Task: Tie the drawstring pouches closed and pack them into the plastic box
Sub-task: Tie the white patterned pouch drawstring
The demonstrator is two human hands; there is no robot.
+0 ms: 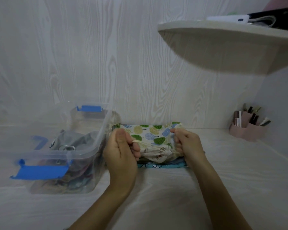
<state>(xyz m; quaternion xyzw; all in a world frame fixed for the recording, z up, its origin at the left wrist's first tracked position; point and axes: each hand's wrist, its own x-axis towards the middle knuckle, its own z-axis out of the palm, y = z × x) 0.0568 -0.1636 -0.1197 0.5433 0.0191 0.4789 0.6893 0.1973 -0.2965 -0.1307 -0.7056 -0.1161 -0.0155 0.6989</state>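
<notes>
Reader: Two forearms (116,188) rise from the lower edge. What do the hands hold?

Legend: The left hand (121,150) pinches the drawstring (143,143). The right hand (188,145) curls tight on the opposite side of the cream pouch (156,153), at its gathered mouth (cord or cloth, cannot tell). This pouch sits over a blue pouch (156,166), in front of a tree-print pouch (150,133), and just beside the plastic box (80,151).

Reader: Likely faults?

Legend: An uneven pull may leave the mouth gaping. A cord slipping from the pinch would probably loosen the gather before any knot forms. The box looks well filled, so a bulky pouch might ride above its rim.

Reader: Setting?

Legend: A white wood-grain desk (239,171) meets a matching wall (106,63). A rounded shelf (223,47) hangs upper right, and a pink organiser (248,130) with cosmetics stands far right.
</notes>
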